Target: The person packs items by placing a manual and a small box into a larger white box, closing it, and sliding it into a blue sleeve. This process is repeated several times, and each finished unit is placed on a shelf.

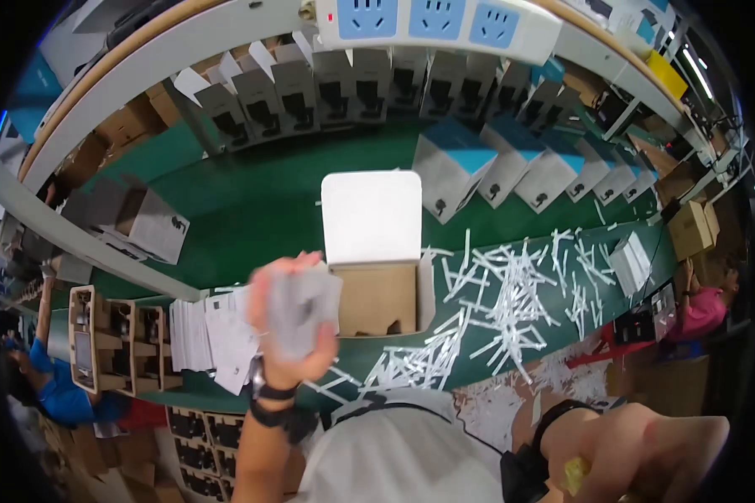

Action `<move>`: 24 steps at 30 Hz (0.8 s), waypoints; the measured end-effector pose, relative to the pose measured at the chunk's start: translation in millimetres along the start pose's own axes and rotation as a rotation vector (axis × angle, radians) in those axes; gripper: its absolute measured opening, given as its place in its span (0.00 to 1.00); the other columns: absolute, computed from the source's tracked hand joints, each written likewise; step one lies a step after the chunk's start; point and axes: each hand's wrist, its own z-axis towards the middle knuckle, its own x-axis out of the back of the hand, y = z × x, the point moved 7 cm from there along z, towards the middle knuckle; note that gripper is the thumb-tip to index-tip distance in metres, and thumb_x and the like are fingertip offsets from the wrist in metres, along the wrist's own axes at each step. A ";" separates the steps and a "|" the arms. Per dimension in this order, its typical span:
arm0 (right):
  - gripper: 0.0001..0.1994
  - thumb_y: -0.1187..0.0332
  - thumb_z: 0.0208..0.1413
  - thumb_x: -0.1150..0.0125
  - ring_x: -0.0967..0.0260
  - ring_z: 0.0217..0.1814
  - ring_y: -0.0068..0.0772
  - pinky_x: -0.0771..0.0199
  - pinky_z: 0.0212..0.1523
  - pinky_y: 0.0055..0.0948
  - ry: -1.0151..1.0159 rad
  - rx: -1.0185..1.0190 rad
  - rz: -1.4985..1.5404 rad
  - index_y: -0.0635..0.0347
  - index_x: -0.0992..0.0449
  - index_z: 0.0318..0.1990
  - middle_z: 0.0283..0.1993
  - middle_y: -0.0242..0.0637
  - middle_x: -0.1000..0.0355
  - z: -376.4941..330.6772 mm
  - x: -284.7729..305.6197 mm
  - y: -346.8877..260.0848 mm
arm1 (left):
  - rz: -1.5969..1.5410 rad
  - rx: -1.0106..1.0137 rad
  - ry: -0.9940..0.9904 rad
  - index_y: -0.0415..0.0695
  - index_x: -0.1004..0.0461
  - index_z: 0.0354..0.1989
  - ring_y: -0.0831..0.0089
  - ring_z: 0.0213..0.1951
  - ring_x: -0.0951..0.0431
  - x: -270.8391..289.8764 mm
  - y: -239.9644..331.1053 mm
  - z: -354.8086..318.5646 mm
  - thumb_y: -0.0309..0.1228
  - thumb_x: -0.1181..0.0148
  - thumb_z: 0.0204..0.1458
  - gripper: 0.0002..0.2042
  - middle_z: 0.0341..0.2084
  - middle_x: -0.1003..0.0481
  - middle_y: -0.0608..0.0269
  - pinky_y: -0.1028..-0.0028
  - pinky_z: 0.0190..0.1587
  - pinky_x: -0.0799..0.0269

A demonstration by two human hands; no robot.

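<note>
My left hand [298, 360] is raised just left of the open box, its fingers and thumb closed around a grey-white printed leaflet [300, 306], blurred by motion. The white box lid [372, 218] stands up at the back, and a brown cardboard insert [376, 295] fills the box. Very close at the lower right is my right hand [646, 448], beyond a black wrist strap. A small yellow patch shows on it, and its fingers are too unclear to read. Piles of white printed leaflets [231, 335] lie left of my left hand.
White paper strips [512, 293] are strewn right of the box. Closed blue-topped boxes [457, 163] line the back right, below a row of open boxes [335, 88]. A power strip [436, 25] hangs overhead. Cardboard trays [113, 339] stand left. Other people work at both sides.
</note>
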 end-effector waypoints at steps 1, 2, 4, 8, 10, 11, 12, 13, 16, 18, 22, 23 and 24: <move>0.08 0.69 0.59 0.42 0.36 0.28 0.20 0.41 0.29 0.28 0.000 -0.005 0.009 0.44 0.24 0.45 0.54 0.06 0.31 -3.3 0.8 2.2 | 0.236 -0.027 -0.159 0.41 0.58 0.73 0.48 0.56 0.29 -11.9 -9.8 5.1 0.25 0.39 0.47 0.44 0.56 0.33 0.46 0.48 0.62 0.37; 0.08 0.69 0.59 0.42 0.35 0.28 0.20 0.40 0.28 0.28 -0.007 -0.007 0.021 0.45 0.25 0.44 0.53 0.07 0.31 -0.9 6.4 7.6 | 0.268 -0.080 -0.252 0.40 0.57 0.72 0.48 0.58 0.30 -26.8 -21.8 18.4 0.22 0.44 0.45 0.43 0.55 0.33 0.41 0.49 0.65 0.40; 0.07 0.69 0.59 0.42 0.35 0.28 0.21 0.40 0.28 0.27 -0.021 -0.013 0.048 0.46 0.25 0.43 0.52 0.09 0.31 -2.1 10.6 10.7 | 0.215 -0.051 -0.185 0.40 0.57 0.72 0.47 0.59 0.30 -24.3 -32.9 -2.7 0.22 0.46 0.45 0.42 0.56 0.33 0.40 0.49 0.66 0.42; 0.05 0.69 0.58 0.41 0.35 0.27 0.22 0.39 0.28 0.27 -0.042 -0.046 0.128 0.47 0.26 0.41 0.49 0.12 0.31 -8.1 20.8 13.1 | -0.110 0.049 0.152 0.47 0.56 0.72 0.48 0.58 0.29 -10.9 -39.7 -6.1 0.17 0.54 0.47 0.39 0.62 0.39 0.35 0.54 0.60 0.32; 0.04 0.70 0.58 0.41 0.35 0.27 0.22 0.39 0.27 0.27 0.009 -0.080 0.164 0.48 0.26 0.40 0.47 0.13 0.31 -13.7 13.9 9.0 | 0.069 -0.036 0.029 0.50 0.48 0.68 0.49 0.53 0.26 -0.3 -32.0 -1.2 0.15 0.53 0.45 0.37 0.60 0.38 0.35 0.56 0.56 0.30; 0.04 0.70 0.58 0.41 0.35 0.27 0.23 0.39 0.27 0.26 -0.001 -0.107 0.215 0.48 0.27 0.40 0.47 0.14 0.31 -1.4 12.7 17.3 | 0.288 -0.073 -0.079 0.50 0.43 0.65 0.49 0.50 0.25 -6.7 -10.5 5.1 0.15 0.52 0.43 0.35 0.59 0.37 0.35 0.56 0.54 0.29; 0.04 0.70 0.58 0.41 0.35 0.27 0.23 0.39 0.27 0.26 -0.025 -0.100 0.232 0.48 0.27 0.39 0.46 0.15 0.31 -3.9 13.9 24.3 | 0.303 -0.085 -0.100 0.47 0.36 0.56 0.48 0.48 0.24 -13.2 -9.4 13.8 0.14 0.53 0.40 0.29 0.55 0.35 0.36 0.55 0.53 0.29; 0.03 0.70 0.58 0.41 0.35 0.27 0.23 0.39 0.27 0.26 -0.050 -0.093 0.249 0.49 0.27 0.39 0.45 0.16 0.31 -8.9 23.6 23.7 | 0.297 -0.060 -0.112 0.46 0.33 0.52 0.49 0.48 0.24 -20.9 -11.2 13.4 0.14 0.52 0.40 0.26 0.53 0.34 0.37 0.55 0.52 0.29; 0.03 0.70 0.57 0.41 0.35 0.26 0.24 0.38 0.26 0.26 -0.030 -0.107 0.312 0.50 0.28 0.37 0.43 0.18 0.31 -8.7 21.6 32.6 | 0.254 -0.004 -0.096 0.45 0.32 0.50 0.51 0.47 0.24 -6.4 -14.0 4.1 0.15 0.51 0.40 0.25 0.53 0.33 0.38 0.55 0.52 0.30; 0.03 0.70 0.57 0.40 0.35 0.26 0.25 0.38 0.26 0.26 -0.046 -0.118 0.352 0.51 0.28 0.36 0.42 0.20 0.31 -7.2 22.5 44.6 | 0.250 0.014 -0.029 0.42 0.26 0.45 0.47 0.48 0.25 -0.4 -18.0 7.1 0.17 0.46 0.38 0.21 0.51 0.32 0.39 0.58 0.49 0.26; 0.03 0.70 0.57 0.40 0.34 0.26 0.26 0.37 0.26 0.25 -0.044 -0.137 0.439 0.52 0.29 0.34 0.39 0.23 0.31 -15.7 25.8 38.2 | 0.306 0.101 -0.186 0.38 0.24 0.45 0.41 0.55 0.29 -18.9 -21.7 2.5 0.23 0.39 0.42 0.18 0.56 0.33 0.38 0.57 0.56 0.30; 0.03 0.70 0.56 0.40 0.34 0.26 0.26 0.37 0.25 0.25 -0.041 -0.136 0.451 0.52 0.29 0.33 0.38 0.24 0.31 -16.6 25.7 38.2 | 0.303 0.098 -0.196 0.38 0.24 0.45 0.41 0.55 0.29 -19.1 -21.4 4.0 0.23 0.39 0.42 0.18 0.56 0.33 0.38 0.57 0.56 0.30; 0.04 0.70 0.56 0.40 0.34 0.25 0.26 0.37 0.25 0.25 -0.038 -0.136 0.463 0.53 0.29 0.33 0.38 0.24 0.31 -13.2 28.6 23.8 | 0.423 0.067 -0.256 0.38 0.23 0.46 0.40 0.57 0.31 -22.9 -19.3 4.4 0.23 0.38 0.42 0.18 0.57 0.34 0.37 0.57 0.59 0.33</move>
